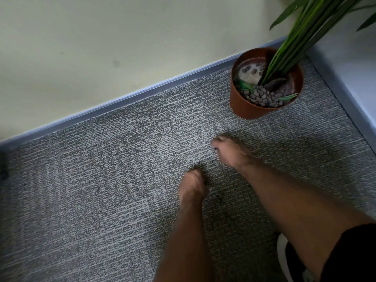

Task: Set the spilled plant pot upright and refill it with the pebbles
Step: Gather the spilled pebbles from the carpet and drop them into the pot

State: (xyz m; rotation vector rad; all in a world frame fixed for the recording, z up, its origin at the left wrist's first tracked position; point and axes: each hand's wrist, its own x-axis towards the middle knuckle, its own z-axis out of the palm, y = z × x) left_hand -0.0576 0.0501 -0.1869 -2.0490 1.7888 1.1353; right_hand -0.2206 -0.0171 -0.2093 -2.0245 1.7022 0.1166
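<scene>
Pot: the round terracotta-coloured plastic plant pot (pixel 252 106) stands upright on the grey woven carpet (pixel 101 180), far right, by the wall corner.
Pebbles: small grey-brown clay pebbles (pixel 262 97) partly fill its near side; one lies loose (pixel 226 129) on the carpet just beyond the right hand.
Left hand (pixel 192 187): fingers curled down against the carpet; cannot tell whether it holds anything.
Right hand (pixel 228 150): fingertips bunched together on the carpet, near the pot; contents unclear.
</scene>
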